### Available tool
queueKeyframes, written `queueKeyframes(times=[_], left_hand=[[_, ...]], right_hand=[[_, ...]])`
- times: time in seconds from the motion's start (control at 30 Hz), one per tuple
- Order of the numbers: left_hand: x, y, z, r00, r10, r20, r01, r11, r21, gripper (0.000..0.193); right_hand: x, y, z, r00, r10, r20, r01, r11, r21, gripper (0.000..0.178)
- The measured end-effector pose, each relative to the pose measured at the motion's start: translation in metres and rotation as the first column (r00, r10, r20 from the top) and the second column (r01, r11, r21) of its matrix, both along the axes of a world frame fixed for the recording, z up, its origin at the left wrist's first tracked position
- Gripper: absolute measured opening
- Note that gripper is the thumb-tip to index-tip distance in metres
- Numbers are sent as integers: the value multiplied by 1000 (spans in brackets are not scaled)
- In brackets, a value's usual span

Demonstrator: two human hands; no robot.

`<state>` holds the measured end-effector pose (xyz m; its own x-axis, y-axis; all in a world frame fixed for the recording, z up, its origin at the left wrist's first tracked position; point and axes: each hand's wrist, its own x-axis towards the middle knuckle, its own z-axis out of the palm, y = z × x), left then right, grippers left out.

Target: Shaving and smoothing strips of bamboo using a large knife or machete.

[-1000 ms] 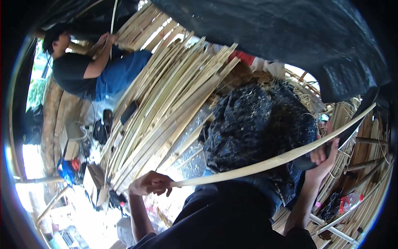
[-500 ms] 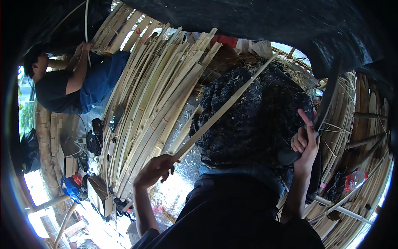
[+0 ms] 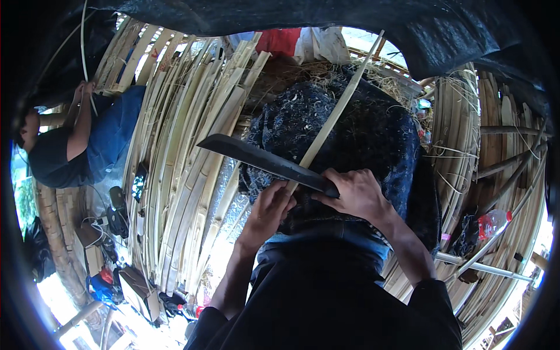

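A long pale bamboo strip (image 3: pixel 336 114) slants across my lap toward the far side. My left hand (image 3: pixel 264 214) is closed around its near end. In my right hand (image 3: pixel 360 195) is the handle end of a machete (image 3: pixel 251 156) with a broad dark blade. The blade points left and crosses the strip just beyond my left fingers, though I cannot tell how deep its edge sits against it. Beneath both lies a dark blue patterned cloth (image 3: pixel 382 149) over my legs, flecked with pale shavings.
Many split bamboo slats (image 3: pixel 181 151) lie at my left. Bundled strips (image 3: pixel 455 140) stand at the right, near a red-labelled clear bottle (image 3: pixel 494 224). Another person (image 3: pixel 64 149) sits at the far left holding a thin strip. Dark sheeting (image 3: pixel 280 14) hangs overhead.
My right hand has swung the machete from beside my right leg to across the strip. My left hand has shifted right and closer in, and the strip stands steeper.
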<state>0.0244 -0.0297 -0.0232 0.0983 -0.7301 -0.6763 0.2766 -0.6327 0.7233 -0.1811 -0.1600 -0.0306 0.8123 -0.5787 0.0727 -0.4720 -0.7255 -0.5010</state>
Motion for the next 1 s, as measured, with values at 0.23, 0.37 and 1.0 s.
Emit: queueKeyframes(times=[0.23,0.37,1.0], left_hand=[[-27,8,-8,886,74,459,40,971,-235,19],[-30,-6,-6,875,-9,484,109,978,-179,18],[-40,5,11,866,89,492,15,979,-204,21]], right_hand=[[10,13,-3,984,-62,-166,69,997,35,50],[9,20,-8,975,-151,-165,146,988,-43,54],[3,-13,-12,969,-235,-68,206,934,-291,60]])
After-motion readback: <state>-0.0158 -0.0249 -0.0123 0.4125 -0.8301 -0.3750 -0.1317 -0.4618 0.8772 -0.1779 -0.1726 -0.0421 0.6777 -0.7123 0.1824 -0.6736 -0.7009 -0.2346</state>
